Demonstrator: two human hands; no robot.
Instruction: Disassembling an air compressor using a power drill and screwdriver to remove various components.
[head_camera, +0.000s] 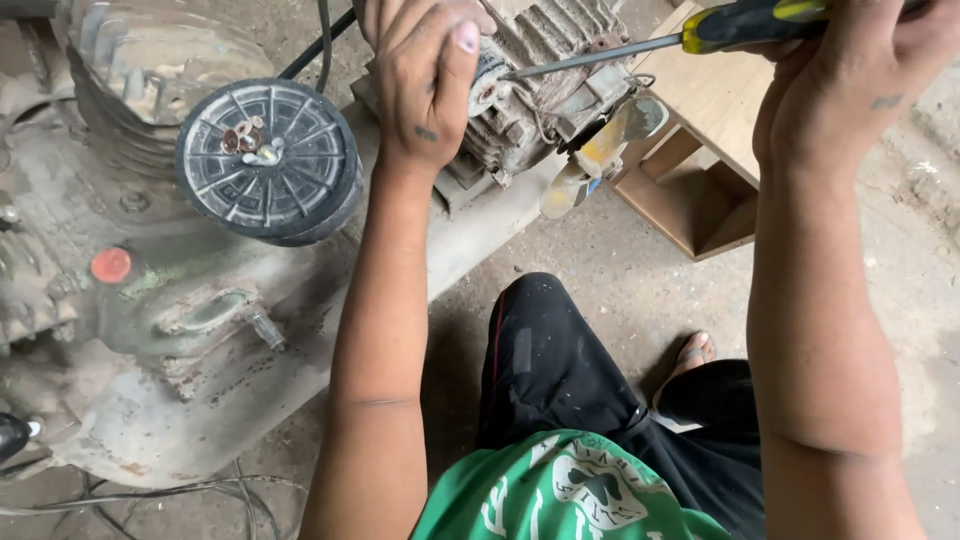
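The left hand (425, 85) clasps the end of the finned motor (545, 85); the right hand (850, 70), beside the motor, grips a screwdriver (640, 45), tip at the motor's end; fastener work seems underway; steady pressure needed.

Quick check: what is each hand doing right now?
Left hand: closed over the end of the ribbed motor.
Right hand: shut on the screwdriver.

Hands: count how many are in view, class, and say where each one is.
2. The left hand rests on the dusty motor at top centre. The right hand, top right, grips a screwdriver whose tip meets the motor.
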